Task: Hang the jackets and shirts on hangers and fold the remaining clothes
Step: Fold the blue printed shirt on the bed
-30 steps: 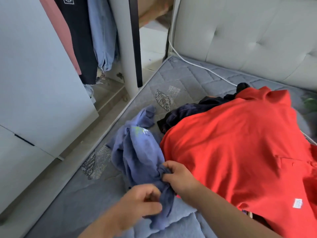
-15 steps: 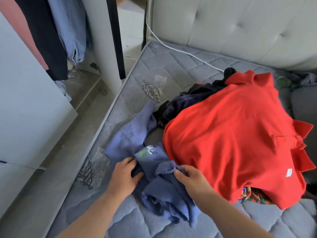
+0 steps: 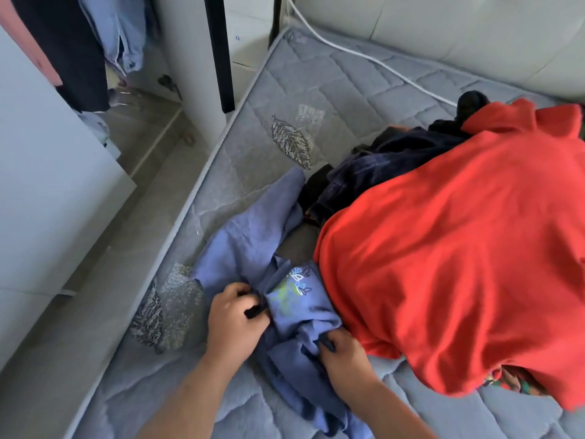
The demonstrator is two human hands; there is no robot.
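A soft, periwinkle-blue knit garment lies crumpled at the near left edge of a grey quilted mattress. 1 long limp part stretches up toward a silvery leaf motif stitched into the ticking. A pale floral print in white and lime shows on a rumpled panel between the hands.

The left hand has its fingers curled together, pinching a thin dark strip at the garment's edge, possibly a trim or cuff; the view is too blurred to say which. The right hand also grips the cloth, with fingers bent round a bunched fold that shows another dark edge.

Just right of the garment, a large smooth red shirt drapes in a dome over a pile. A dark navy, plush-looking garment pokes out at the pile's far left, and a multicoloured cloth shows under the red hem. A white cable runs across the mattress below a padded, pale headboard. At far left, a denim shirt and a black garment hang in the wardrobe.

0.5 s ago the left hand's fingers lay flatter on the cloth; now they are bunched on the dark strip. The printed panel, then creased over, now faces up more fully.
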